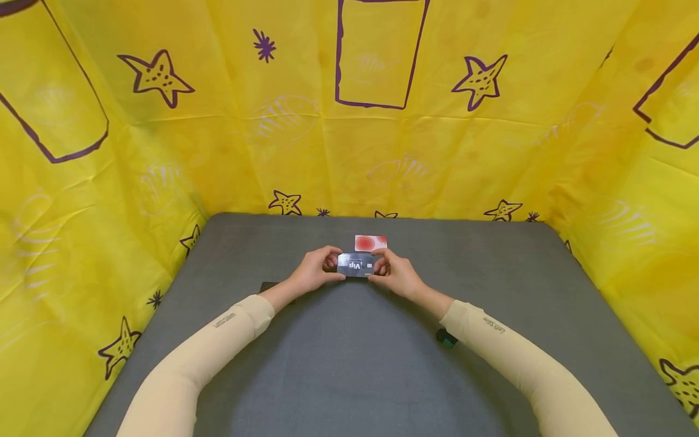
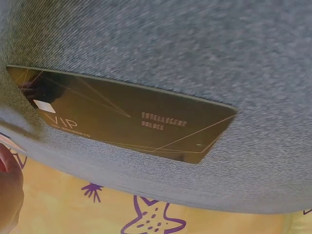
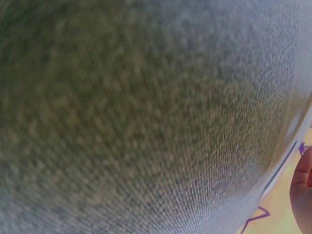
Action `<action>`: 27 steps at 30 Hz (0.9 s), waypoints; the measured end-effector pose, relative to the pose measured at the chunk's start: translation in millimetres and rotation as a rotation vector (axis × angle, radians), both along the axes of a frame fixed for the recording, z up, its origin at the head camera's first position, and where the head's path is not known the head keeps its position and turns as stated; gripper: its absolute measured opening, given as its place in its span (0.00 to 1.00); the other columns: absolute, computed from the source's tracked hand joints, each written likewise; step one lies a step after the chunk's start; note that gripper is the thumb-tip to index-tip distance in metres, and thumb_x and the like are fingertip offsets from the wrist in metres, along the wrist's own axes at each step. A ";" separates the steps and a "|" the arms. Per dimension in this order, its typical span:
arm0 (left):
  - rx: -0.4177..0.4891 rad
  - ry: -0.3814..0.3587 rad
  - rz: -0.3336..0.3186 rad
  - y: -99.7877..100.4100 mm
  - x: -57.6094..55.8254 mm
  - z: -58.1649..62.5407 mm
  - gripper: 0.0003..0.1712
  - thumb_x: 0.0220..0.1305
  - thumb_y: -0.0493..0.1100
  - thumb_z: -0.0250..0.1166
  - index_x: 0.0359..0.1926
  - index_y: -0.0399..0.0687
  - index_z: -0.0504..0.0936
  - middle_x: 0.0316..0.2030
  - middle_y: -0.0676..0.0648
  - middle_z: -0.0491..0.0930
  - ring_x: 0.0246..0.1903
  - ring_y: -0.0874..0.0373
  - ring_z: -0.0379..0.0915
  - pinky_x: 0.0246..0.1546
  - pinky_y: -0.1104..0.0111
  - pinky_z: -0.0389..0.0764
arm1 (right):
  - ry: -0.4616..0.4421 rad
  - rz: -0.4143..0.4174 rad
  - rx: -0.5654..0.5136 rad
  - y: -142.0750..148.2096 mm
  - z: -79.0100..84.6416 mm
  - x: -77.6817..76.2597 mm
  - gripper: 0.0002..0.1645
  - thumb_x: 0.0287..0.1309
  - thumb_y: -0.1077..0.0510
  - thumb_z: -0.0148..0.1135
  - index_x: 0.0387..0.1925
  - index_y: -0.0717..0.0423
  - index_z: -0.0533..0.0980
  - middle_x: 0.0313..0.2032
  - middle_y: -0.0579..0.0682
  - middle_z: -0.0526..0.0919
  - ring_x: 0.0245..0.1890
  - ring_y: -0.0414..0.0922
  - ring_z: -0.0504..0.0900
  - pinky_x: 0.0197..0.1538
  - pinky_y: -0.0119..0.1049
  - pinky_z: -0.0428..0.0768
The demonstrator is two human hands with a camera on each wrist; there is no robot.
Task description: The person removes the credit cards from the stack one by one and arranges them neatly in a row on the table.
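Both hands pinch one grey card (image 1: 356, 265) with "Vip" lettering, which stands level between them over the table. My left hand (image 1: 318, 269) grips its left edge between thumb and fingers. At the opposite edge my right hand (image 1: 397, 274) does the same. Just behind lies a red and white card (image 1: 371, 243), its front edge close to the right fingertips. A dark VIP card (image 2: 131, 119) with a pale chip rests flat on the table, partly hidden under the left wrist in the head view. The right wrist view shows little beyond the right hand (image 3: 303, 192) and blurred cloth.
A grey cloth-covered table (image 1: 349, 364) fills the lower view. Next to the right sleeve sits a small black and green object (image 1: 446, 337), partly covered. Yellow curtains (image 1: 327, 152) with starfish drawings enclose the table at the back and both sides.
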State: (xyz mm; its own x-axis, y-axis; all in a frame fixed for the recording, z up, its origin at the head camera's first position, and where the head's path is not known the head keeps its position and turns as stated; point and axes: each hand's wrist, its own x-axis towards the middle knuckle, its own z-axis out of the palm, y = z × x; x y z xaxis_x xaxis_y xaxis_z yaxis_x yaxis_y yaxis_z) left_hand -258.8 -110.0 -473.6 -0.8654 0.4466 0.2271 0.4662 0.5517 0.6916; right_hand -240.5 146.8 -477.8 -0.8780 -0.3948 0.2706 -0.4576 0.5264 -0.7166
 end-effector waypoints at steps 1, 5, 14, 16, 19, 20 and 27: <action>-0.001 -0.001 -0.001 -1.2 0.9 -0.6 0.32 0.46 0.40 0.80 0.52 0.37 0.77 0.33 0.48 0.78 0.33 0.57 0.74 0.38 0.66 0.78 | 0.005 0.007 -0.002 -0.6 -0.6 0.5 0.32 0.48 0.61 0.76 0.54 0.60 0.72 0.31 0.49 0.82 0.27 0.39 0.76 0.32 0.29 0.76; -0.002 -0.013 -0.004 -6.0 6.4 -0.1 0.32 0.46 0.41 0.80 0.52 0.39 0.77 0.33 0.49 0.78 0.32 0.58 0.73 0.37 0.66 0.78 | 0.014 0.034 -0.005 -3.3 -2.1 2.4 0.32 0.48 0.61 0.76 0.54 0.61 0.72 0.31 0.49 0.82 0.28 0.39 0.77 0.33 0.29 0.76; -0.014 -0.018 -0.010 -16.1 14.7 -1.3 0.31 0.47 0.42 0.79 0.52 0.39 0.77 0.33 0.50 0.77 0.32 0.58 0.73 0.37 0.65 0.78 | -0.017 0.056 -0.011 -11.1 -0.8 8.5 0.31 0.47 0.61 0.77 0.52 0.61 0.73 0.30 0.49 0.82 0.28 0.42 0.77 0.32 0.28 0.75; -0.016 -0.017 -0.011 -19.3 16.8 -1.5 0.31 0.47 0.42 0.79 0.52 0.38 0.78 0.33 0.50 0.77 0.32 0.58 0.73 0.37 0.65 0.78 | -0.029 0.060 -0.008 -13.7 -0.9 9.4 0.31 0.47 0.61 0.77 0.52 0.61 0.73 0.30 0.48 0.81 0.28 0.41 0.77 0.32 0.28 0.75; -0.031 -0.019 -0.008 -23.1 20.5 -0.5 0.31 0.47 0.42 0.79 0.52 0.38 0.78 0.33 0.50 0.77 0.32 0.58 0.72 0.36 0.65 0.77 | -0.034 0.069 -0.005 -17.2 -1.2 10.9 0.32 0.47 0.60 0.77 0.52 0.62 0.73 0.30 0.48 0.81 0.28 0.41 0.77 0.33 0.28 0.75; -0.036 -0.023 -0.008 -24.3 21.6 0.0 0.31 0.47 0.42 0.79 0.52 0.37 0.78 0.33 0.50 0.76 0.32 0.58 0.72 0.36 0.66 0.77 | -0.031 0.071 -0.002 -18.3 -1.3 11.4 0.32 0.46 0.59 0.77 0.52 0.63 0.73 0.30 0.48 0.81 0.28 0.42 0.77 0.33 0.28 0.75; -0.070 -0.041 -0.022 -32.7 26.0 0.1 0.31 0.48 0.44 0.79 0.52 0.39 0.78 0.34 0.51 0.76 0.35 0.58 0.72 0.40 0.66 0.76 | -0.025 0.094 0.029 -25.4 -2.2 15.0 0.32 0.47 0.57 0.78 0.52 0.61 0.73 0.31 0.47 0.81 0.29 0.40 0.76 0.34 0.28 0.75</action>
